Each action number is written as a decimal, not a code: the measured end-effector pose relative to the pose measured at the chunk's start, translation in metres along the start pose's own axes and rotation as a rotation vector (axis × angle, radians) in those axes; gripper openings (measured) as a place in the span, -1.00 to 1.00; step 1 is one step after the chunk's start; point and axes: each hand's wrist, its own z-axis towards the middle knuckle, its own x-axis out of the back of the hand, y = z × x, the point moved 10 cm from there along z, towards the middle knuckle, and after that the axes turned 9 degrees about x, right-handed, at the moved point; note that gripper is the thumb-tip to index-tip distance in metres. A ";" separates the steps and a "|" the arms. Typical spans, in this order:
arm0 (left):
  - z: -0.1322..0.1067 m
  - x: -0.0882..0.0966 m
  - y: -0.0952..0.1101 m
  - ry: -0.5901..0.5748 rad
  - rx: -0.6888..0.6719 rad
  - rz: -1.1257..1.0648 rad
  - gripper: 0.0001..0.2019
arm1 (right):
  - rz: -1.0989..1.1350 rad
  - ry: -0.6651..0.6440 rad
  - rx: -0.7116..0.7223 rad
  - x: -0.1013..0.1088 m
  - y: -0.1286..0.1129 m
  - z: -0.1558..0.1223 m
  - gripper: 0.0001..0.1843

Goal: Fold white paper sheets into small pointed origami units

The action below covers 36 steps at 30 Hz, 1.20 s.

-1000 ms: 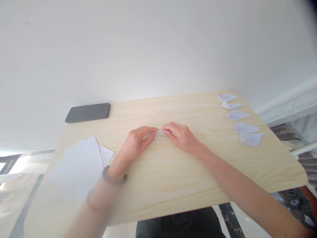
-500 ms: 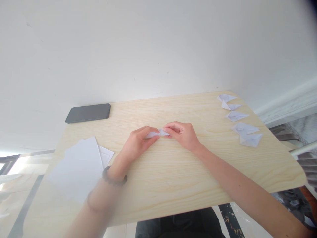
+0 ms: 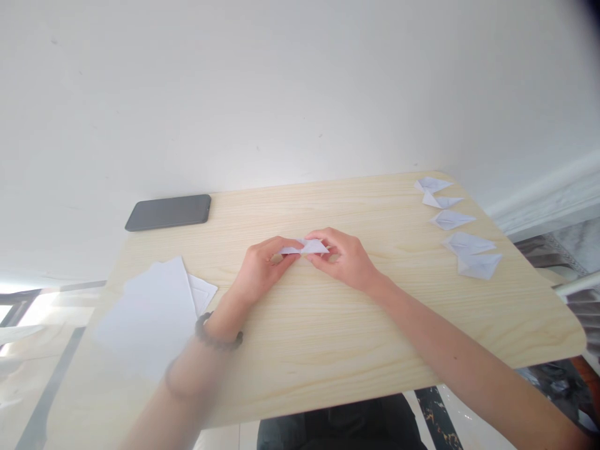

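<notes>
A small piece of folded white paper [image 3: 315,247] is held between both hands, just above the middle of the wooden table [image 3: 300,350]. My left hand [image 3: 265,262], with a dark beaded bracelet [image 3: 216,334] at its wrist, pinches the paper's left end between thumb and fingers. On the other side, my right hand [image 3: 344,256] grips the right part, its thumb at the near edge and its fingers at the far edge. Part of the paper is hidden behind the fingers.
Several folded white paper shapes [image 3: 452,219] lie in a column at the table's right side. A stack of white paper sheets [image 3: 152,306] is at the left. A dark grey phone [image 3: 169,212] rests at the back left, near the white wall [image 3: 300,94].
The right hand's fingers have shifted on the folded paper, and more of its right end now shows between them. My left hand has kept its hold. The view has moved slightly.
</notes>
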 end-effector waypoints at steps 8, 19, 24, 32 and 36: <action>-0.001 0.011 0.011 0.107 -0.112 0.027 -0.86 | -0.041 0.012 0.043 0.004 -0.007 0.002 -0.81; -0.007 0.012 0.021 0.126 -0.208 0.048 -0.86 | -0.105 -0.014 0.186 -0.002 -0.026 0.002 -0.87; -0.008 0.012 0.025 0.156 -0.211 0.096 -0.89 | -0.163 -0.053 0.209 -0.004 -0.030 0.003 -0.84; -0.003 0.009 0.011 0.107 -0.087 0.135 -0.81 | -0.202 -0.013 0.119 0.004 -0.012 0.003 -0.83; 0.000 0.011 -0.005 0.115 0.049 0.107 -0.81 | -0.158 0.000 0.059 0.007 -0.002 0.001 -0.85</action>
